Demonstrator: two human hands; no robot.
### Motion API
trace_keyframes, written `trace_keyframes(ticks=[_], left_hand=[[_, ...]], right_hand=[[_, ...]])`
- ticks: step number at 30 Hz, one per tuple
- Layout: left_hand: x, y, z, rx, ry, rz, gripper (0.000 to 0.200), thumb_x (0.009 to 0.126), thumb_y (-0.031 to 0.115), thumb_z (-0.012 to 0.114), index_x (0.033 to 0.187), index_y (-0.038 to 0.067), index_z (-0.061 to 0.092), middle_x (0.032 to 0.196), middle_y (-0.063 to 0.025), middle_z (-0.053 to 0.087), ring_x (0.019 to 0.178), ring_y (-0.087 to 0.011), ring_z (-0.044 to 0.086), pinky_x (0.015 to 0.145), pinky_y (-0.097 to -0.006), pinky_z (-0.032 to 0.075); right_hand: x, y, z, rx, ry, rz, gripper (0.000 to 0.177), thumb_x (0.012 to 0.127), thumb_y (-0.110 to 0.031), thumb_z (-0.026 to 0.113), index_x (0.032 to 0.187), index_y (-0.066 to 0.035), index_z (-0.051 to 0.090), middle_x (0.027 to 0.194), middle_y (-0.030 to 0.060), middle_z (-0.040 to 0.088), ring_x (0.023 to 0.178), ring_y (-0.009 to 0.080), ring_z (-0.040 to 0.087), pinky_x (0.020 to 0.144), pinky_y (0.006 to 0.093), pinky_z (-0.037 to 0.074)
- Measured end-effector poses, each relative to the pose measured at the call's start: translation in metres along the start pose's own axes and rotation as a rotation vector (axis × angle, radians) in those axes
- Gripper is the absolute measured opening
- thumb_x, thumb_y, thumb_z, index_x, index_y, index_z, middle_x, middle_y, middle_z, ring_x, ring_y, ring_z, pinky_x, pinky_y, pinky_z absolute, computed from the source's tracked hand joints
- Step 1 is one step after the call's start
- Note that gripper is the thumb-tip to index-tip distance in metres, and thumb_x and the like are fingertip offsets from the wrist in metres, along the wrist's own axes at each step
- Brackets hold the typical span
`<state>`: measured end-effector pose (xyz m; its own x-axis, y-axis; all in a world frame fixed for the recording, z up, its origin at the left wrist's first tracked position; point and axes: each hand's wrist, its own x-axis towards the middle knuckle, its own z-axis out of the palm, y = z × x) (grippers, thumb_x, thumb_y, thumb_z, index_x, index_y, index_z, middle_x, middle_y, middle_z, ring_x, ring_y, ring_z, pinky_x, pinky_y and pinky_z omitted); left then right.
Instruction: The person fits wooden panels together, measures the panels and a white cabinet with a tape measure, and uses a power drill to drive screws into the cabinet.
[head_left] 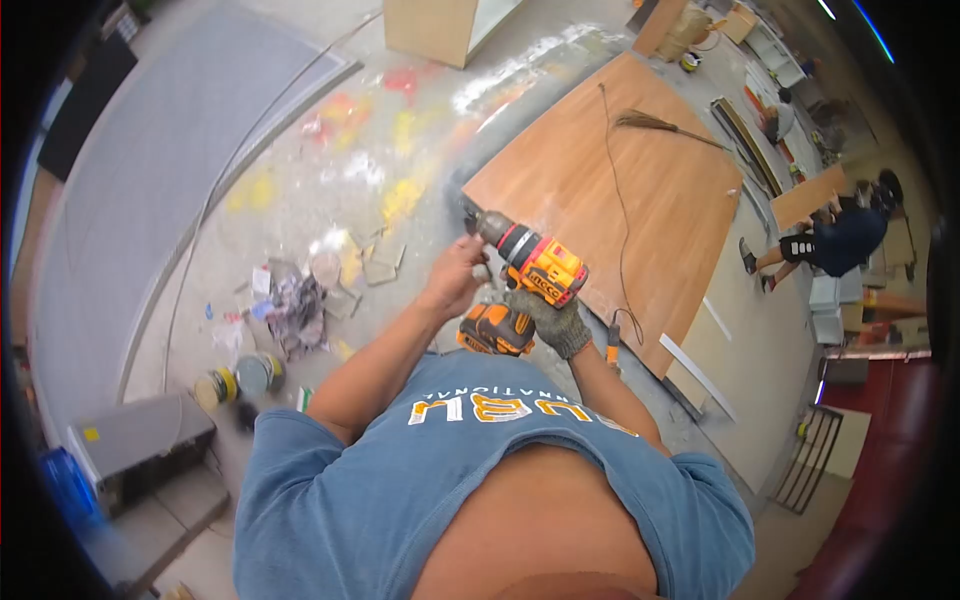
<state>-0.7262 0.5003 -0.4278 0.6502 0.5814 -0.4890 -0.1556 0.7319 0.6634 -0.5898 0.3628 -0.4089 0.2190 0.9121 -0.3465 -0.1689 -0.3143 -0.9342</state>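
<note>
Paint-stained workshop floor [345, 205] spans the upper centre of the frame, with a wood-grain panel [560, 160] right of it, while at frame centre the gloved right hand [552, 322] grips a cordless drill [545, 267] and the bare left hand [458, 275], fingers curled, adjoins the chuck [492, 226], its exact hold indeterminable.

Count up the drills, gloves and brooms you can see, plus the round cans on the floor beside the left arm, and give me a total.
Drills: 1
Gloves: 1, on the right hand
Brooms: 1
Cans beside the left arm: 2
Total: 5
</note>
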Motion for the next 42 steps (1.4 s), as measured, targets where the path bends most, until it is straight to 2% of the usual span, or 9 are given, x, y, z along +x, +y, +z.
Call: trace_keyframes(ticks=[7,15,19,22,25,29,33,36,42], left_hand=[[0.0,0.036,0.047,0.493,-0.468,-0.055,0.051,0.096,0.037,0.048,0.137,0.008,0.043,0.123,-0.008,0.056,0.117,-0.0155,0.048,0.099,-0.0321,0.038],[-0.008,0.048,0.035,-0.176,-0.684,-0.053,0.057,0.092,0.046,0.047,0.129,0.003,0.048,0.132,-0.0108,0.051,0.122,-0.024,0.047,0.106,-0.0423,0.031],[0.001,0.075,0.046,-0.426,-0.34,-0.204,0.036,0.088,0.039,0.056,0.099,0.005,0.061,0.105,-0.011,0.064,0.107,-0.0275,0.058,0.096,-0.0414,0.043],[0.002,0.076,0.051,-0.407,-0.187,-0.195,0.024,0.085,0.031,0.062,0.079,0.008,0.061,0.083,-0.0086,0.066,0.095,-0.0284,0.063,0.088,-0.0397,0.05],[-0.009,0.075,0.045,-0.335,-0.074,-0.138,0.016,0.083,0.022,0.065,0.075,0.01,0.059,0.074,-0.0057,0.063,0.087,-0.0261,0.064,0.079,-0.0432,0.054],[-0.039,0.075,0.043,-0.323,-0.004,-0.091,0.009,0.082,0.015,0.061,0.076,0.01,0.057,0.072,-0.0051,0.061,0.08,-0.0224,0.063,0.07,-0.0413,0.055],[-0.046,0.069,0.035,-0.431,-0.184,-0.101,0.012,0.085,0.019,0.06,0.078,0.01,0.057,0.073,-0.0038,0.061,0.075,-0.0206,0.062,0.076,-0.0438,0.053],[-0.03,0.072,0.053,-0.195,-0.266,0.08,0.02,0.085,0.027,0.065,0.087,0.009,0.058,0.084,-0.0067,0.062,0.082,-0.0202,0.061,0.076,-0.0371,0.05],[-0.032,0.097,0.031,-0.353,-0.089,0.254,0.035,0.098,0.04,0.042,0.082,0.01,0.049,0.073,-0.0049,0.056,0.072,-0.0215,0.058,0.073,-0.0367,0.048]], right_hand=[[-0.011,0.018,0.016,0.196,-0.086,-0.155,0.036,0.081,-0.017,0.072,0.114,-0.008,0.06,0.105,0.0045,0.066,0.097,0.0154,0.062,0.085,0.0322,0.051],[0.007,0.028,0.021,-0.406,0.267,-0.427,0.041,0.084,-0.036,0.063,0.117,-0.013,0.058,0.116,0.0072,0.061,0.111,0.0242,0.056,0.095,0.0362,0.045],[0.021,-0.028,0.027,-0.793,0.073,-0.442,0.035,0.084,-0.042,0.056,0.106,-0.014,0.058,0.108,0.0076,0.063,0.103,0.0234,0.057,0.091,0.0384,0.045],[0.03,-0.01,0.043,0.647,-0.002,-0.125,0.029,0.082,-0.036,0.058,0.102,-0.015,0.056,0.1,0.0076,0.062,0.095,0.0244,0.059,0.085,0.0397,0.046],[0.026,0.0,0.048,-0.334,0.159,-0.714,0.018,0.088,-0.025,0.054,0.102,-0.014,0.056,0.096,0.0049,0.062,0.09,0.0214,0.06,0.079,0.0372,0.048],[0.007,-0.007,0.076,0.481,-0.005,-0.237,0.013,0.09,-0.022,0.053,0.101,-0.015,0.055,0.095,0.0032,0.061,0.084,0.0199,0.061,0.074,0.0356,0.051],[0.023,0.016,0.076,-1.166,0.155,-0.85,0.023,0.092,-0.033,0.053,0.107,-0.016,0.056,0.094,0.0003,0.062,0.085,0.0164,0.061,0.077,0.0364,0.051],[0.02,0.071,0.045,0.026,-0.189,-0.283,0.032,0.085,-0.034,0.061,0.112,-0.018,0.06,0.101,0.0037,0.064,0.093,0.0203,0.061,0.079,0.0366,0.05],[-0.007,-0.019,0.052,-1.04,0.155,-0.792,0.03,0.079,-0.036,0.067,0.103,-0.019,0.064,0.096,0.0016,0.065,0.09,0.0223,0.062,0.078,0.0373,0.049]])
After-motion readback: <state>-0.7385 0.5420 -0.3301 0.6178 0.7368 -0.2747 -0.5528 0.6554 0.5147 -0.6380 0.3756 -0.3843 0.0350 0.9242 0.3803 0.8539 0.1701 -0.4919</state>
